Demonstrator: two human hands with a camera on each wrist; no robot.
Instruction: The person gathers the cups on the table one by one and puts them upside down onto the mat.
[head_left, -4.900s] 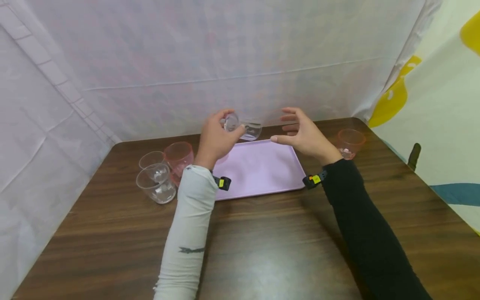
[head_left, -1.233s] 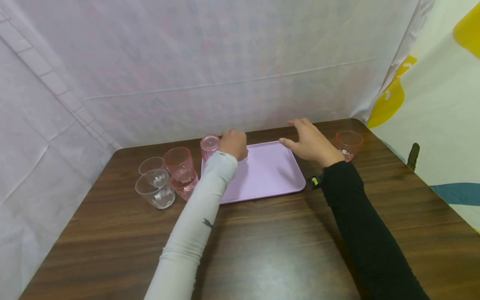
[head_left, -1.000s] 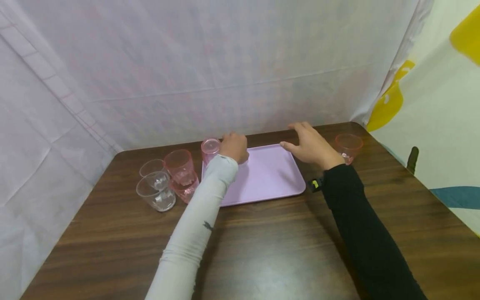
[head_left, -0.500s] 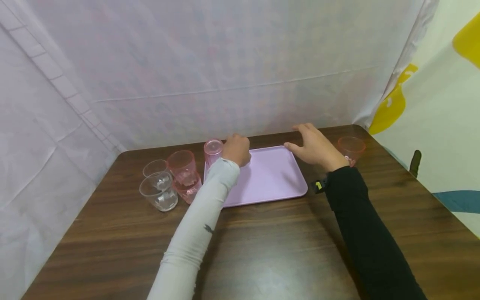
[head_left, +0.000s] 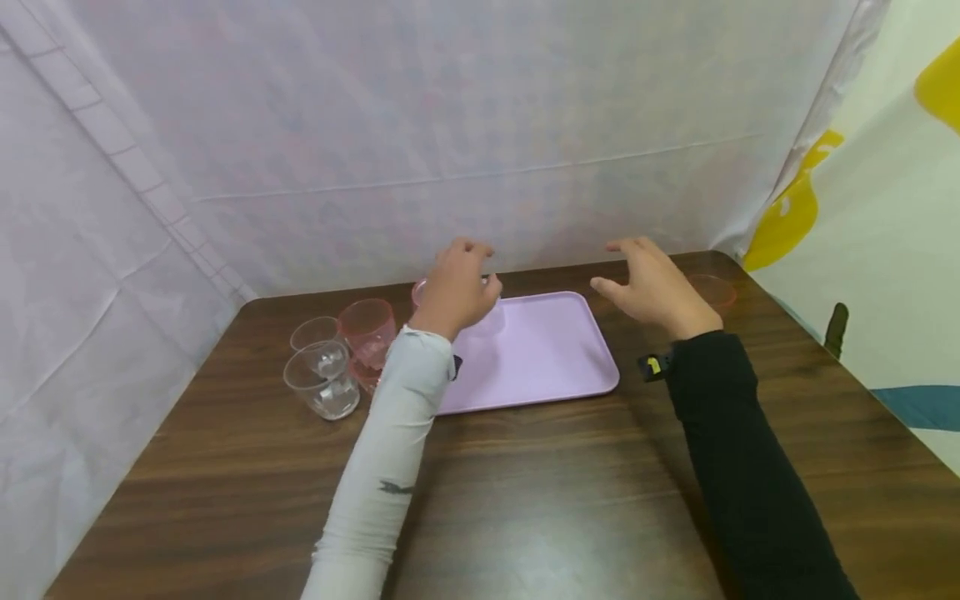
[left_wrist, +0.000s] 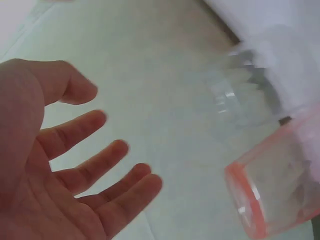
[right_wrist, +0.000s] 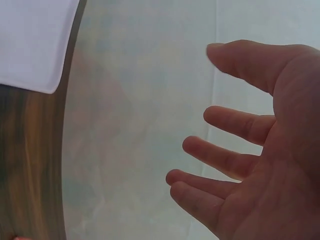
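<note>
My left hand [head_left: 471, 268] hovers open over the far left corner of the pink tray [head_left: 540, 367], holding nothing. Just below its fingers a clear cup [head_left: 491, 322] stands on the tray; in the left wrist view this clear cup [left_wrist: 235, 94] lies beyond the spread fingers of my left hand [left_wrist: 95, 165]. A pink cup [head_left: 417, 290] stands beside it, mostly hidden behind the hand, and the same pink cup [left_wrist: 272, 195] shows plainly in the wrist view. My right hand [head_left: 637, 268] floats open above the tray's far right corner; my right hand [right_wrist: 225, 160] is empty.
Left of the tray stand two clear cups [head_left: 322, 383] and a pink cup [head_left: 367, 329]. Another pink cup [head_left: 718, 287] sits at the far right, partly behind my right hand. A white sheet [head_left: 450, 125] walls the back and left. The wooden table [head_left: 540, 500] stretches toward me.
My left hand, which carried the clear cup in the air and then rested low at the tray's corner, has lifted and opened. The right hand has risen slightly too.
</note>
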